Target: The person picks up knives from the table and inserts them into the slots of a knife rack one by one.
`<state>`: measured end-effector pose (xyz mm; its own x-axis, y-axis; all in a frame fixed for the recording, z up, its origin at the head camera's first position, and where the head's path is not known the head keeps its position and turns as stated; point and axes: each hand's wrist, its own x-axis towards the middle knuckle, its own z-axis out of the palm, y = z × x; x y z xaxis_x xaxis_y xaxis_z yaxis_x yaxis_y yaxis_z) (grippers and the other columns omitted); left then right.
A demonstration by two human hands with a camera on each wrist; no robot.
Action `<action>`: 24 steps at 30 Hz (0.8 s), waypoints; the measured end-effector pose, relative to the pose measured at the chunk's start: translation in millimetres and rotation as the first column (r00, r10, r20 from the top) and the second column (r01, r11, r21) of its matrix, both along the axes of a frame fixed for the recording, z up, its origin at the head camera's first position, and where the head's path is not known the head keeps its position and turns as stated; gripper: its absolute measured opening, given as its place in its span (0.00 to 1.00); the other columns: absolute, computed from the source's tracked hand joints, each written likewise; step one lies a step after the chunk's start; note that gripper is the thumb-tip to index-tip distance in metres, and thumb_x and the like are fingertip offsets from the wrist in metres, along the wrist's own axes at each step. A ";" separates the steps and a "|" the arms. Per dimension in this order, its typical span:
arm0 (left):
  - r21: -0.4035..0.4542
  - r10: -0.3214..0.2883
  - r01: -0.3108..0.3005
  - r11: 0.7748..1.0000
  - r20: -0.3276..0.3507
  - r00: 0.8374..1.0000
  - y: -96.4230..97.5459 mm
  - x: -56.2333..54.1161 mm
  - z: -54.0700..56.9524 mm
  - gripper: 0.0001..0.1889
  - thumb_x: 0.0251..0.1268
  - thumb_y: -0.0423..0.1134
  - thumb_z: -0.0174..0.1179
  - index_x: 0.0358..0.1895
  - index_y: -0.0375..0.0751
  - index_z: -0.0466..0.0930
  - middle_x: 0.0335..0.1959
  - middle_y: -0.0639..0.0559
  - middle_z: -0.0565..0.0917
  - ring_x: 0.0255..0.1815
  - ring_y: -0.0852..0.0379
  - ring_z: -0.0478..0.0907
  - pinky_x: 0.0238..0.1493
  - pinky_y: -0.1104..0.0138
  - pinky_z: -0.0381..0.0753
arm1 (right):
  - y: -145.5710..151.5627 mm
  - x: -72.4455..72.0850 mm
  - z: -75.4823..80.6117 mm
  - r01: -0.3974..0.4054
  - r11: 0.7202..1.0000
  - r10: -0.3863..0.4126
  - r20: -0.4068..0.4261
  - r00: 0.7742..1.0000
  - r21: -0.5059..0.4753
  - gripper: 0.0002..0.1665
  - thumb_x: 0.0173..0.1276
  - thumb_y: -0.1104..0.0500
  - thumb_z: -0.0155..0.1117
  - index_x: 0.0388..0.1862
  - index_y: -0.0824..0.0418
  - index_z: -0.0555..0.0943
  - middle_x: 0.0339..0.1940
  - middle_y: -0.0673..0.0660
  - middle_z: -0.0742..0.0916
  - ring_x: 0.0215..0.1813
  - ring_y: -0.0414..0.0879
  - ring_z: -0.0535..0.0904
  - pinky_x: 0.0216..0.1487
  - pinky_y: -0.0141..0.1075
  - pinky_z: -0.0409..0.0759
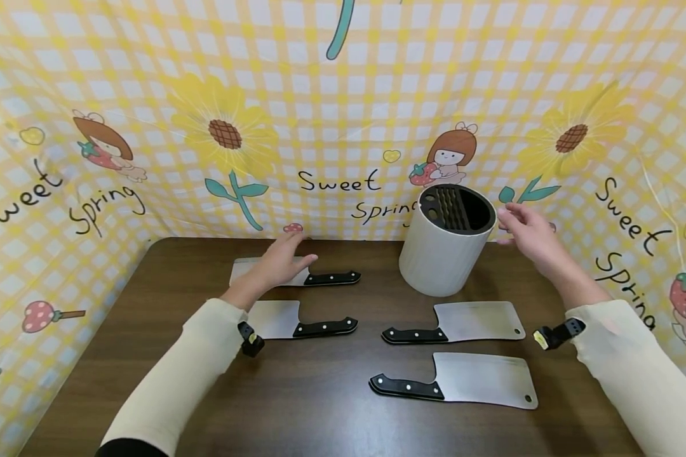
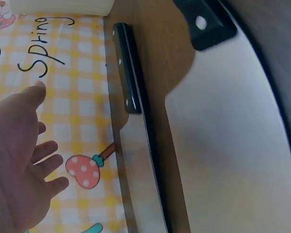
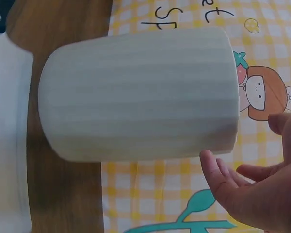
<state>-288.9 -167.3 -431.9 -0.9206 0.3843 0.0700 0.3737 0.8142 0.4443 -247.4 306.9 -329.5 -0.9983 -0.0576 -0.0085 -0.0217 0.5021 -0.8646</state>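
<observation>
While two cleavers [image 1: 483, 379] lie before the white knife block [image 1: 439, 260] | left hand [image 1: 278, 261] hovers left of it, fingers apart | right hand [image 1: 530, 236] beside its rim, fingers spread, contact unclear

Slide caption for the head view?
Four cleavers on a brown table, right hand beside a white knife block.

A dark brown, wood-grained table [image 1: 303, 400] meets a hanging cloth [image 1: 331, 114] along its far edge; the cloth also rises at left and right. Its yellow-and-white check carries large flowers [image 1: 225, 134], cartoon figures [image 1: 451, 149] and black "Sweet Spring" lettering [image 1: 340, 182]. A pale sheen [image 1: 337, 428] lies near.
</observation>
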 end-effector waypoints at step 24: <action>-0.079 -0.108 0.120 0.990 0.139 0.984 48.9 2.6 -32.8 0.33 0.73 0.43 0.64 0.75 0.34 0.65 0.71 0.37 0.71 0.71 0.41 0.68 0.72 0.50 0.67 | -4.4 -12.4 -14.3 0.033 0.923 0.006 0.100 0.995 -0.384 0.22 0.81 0.60 0.55 0.69 0.64 0.68 0.45 0.41 0.84 0.43 0.32 0.79 0.42 0.26 0.83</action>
<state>-286.3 -118.4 -464.7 -0.8691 0.4865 -0.0890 0.4084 0.8075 0.4257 -259.8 302.5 -343.9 -0.9944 -0.0624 -0.0853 0.0767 0.1295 -0.9886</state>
